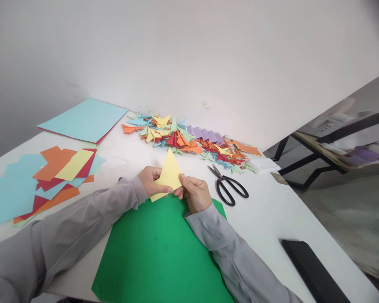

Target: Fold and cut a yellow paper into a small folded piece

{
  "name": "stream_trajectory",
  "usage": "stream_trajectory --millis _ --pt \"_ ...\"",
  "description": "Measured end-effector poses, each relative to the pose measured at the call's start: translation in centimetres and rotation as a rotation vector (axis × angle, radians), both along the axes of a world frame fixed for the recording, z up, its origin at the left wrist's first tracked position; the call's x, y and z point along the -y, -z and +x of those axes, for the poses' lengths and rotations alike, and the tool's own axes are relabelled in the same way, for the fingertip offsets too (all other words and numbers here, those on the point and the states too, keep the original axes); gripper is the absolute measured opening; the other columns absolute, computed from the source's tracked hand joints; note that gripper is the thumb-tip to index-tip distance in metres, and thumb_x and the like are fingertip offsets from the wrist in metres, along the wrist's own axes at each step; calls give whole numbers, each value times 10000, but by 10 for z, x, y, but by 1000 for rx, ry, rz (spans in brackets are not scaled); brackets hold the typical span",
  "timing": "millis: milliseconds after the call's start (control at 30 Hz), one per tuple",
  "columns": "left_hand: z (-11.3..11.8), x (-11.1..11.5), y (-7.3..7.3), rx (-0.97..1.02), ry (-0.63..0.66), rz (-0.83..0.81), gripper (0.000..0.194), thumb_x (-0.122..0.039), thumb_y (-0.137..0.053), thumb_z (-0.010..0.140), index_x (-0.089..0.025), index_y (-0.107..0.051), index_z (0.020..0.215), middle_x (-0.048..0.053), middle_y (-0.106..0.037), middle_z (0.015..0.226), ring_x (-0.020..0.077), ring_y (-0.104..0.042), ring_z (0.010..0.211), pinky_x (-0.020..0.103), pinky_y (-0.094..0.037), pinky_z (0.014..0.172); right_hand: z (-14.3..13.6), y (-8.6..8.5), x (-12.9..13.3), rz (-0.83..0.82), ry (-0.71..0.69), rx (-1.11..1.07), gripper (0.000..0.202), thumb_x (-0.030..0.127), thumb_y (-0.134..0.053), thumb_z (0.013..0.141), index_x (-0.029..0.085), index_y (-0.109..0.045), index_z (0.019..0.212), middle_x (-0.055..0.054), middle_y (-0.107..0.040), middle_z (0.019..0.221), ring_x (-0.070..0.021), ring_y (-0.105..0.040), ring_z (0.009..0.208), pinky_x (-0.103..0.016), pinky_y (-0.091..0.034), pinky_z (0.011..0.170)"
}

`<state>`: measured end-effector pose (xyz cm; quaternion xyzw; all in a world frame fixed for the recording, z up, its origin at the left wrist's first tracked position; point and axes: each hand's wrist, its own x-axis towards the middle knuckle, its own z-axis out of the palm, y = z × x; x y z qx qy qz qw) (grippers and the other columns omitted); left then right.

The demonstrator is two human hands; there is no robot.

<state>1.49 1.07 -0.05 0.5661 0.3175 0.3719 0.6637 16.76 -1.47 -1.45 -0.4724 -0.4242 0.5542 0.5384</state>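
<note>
Between my two hands a yellow sheet of paper [169, 170] is held up, its pointed corner toward the wall. My left hand [153, 180] grips its left and lower part, with the thumb lying across the front. On the right edge, my right hand [194, 191] pinches the paper between thumb and fingers. Some of the fingers are hidden behind the sheet. Below both hands lies a green mat [164, 248]. Black-handled scissors [227, 185] rest with their blades parted, to the right of my right hand.
Folded paper pieces [180, 139] in many colours are heaped along the wall. Loose coloured paper pieces [60, 168] lie at left, in front of light blue sheets [85, 120]. A black flat object [312, 269] lies at right on the white table [265, 219].
</note>
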Motion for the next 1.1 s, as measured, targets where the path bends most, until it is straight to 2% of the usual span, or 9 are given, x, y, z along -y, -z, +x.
stream_trajectory --millis 200,400,567,700,833,933,1000,1100 --pt "0 1 -3 -10 -8 -59 334 -155 -744 473 -62 -644 778 25 -643 585 114 -562 453 225 -460 443 -1 -2 -1 14 99 2 383 445 -670 614 142 -566 403 5 -550 345 -37 -391 271 -164 -272 302" --pt "-1 0 -4 -53 -7 -15 286 -153 -720 502 -61 -623 755 -9 -601 500 103 -538 416 210 -435 412 -2 -3 -2 -10 162 -65 389 454 -693 572 136 -561 391 8 -535 336 -38 -390 268 -167 -261 295" --pt "0 -2 -4 -80 -63 -6 258 -150 -713 487 -62 -606 703 -16 -571 426 91 -511 373 194 -410 380 0 -6 -5 -48 177 -165 381 440 -711 550 134 -548 392 5 -538 336 -42 -387 265 -171 -271 293" --pt "1 -9 -1 28 -159 -57 278 -147 -739 419 -73 -589 642 -20 -559 402 82 -494 350 192 -408 364 4 -5 -7 -46 147 -206 361 425 -713 549 141 -544 403 18 -516 318 -47 -376 261 -178 -278 293" --pt "-1 -17 4 127 -293 -121 328 -200 -770 408 -82 -596 660 -19 -564 411 63 -479 343 177 -391 356 5 0 -3 7 92 -9 333 425 -699 574 147 -572 441 31 -484 287 -45 -350 245 -174 -220 273" --pt "-2 -20 5 240 -388 -176 368 -209 -789 389 -95 -571 662 -18 -573 422 66 -497 362 181 -407 377 3 2 2 60 -48 210 325 421 -695 580 145 -590 446 15 -510 308 -57 -378 260 -188 -262 291" --pt "-2 -20 4 304 -413 -219 398 -196 -799 368 -99 -554 666 -12 -587 438 72 -508 369 183 -415 379 2 1 5 93 -120 323 335 422 -680 600 143 -592 438 6 -517 316 -62 -386 268 -197 -285 307" --pt "-3 -19 1 321 -386 -273 375 -187 -801 377 -90 -551 639 10 -601 458 77 -512 362 189 -419 370 1 0 8 130 -151 401 372 436 -638 644 145 -578 420 9 -495 303 -59 -369 263 -200 -283 313"
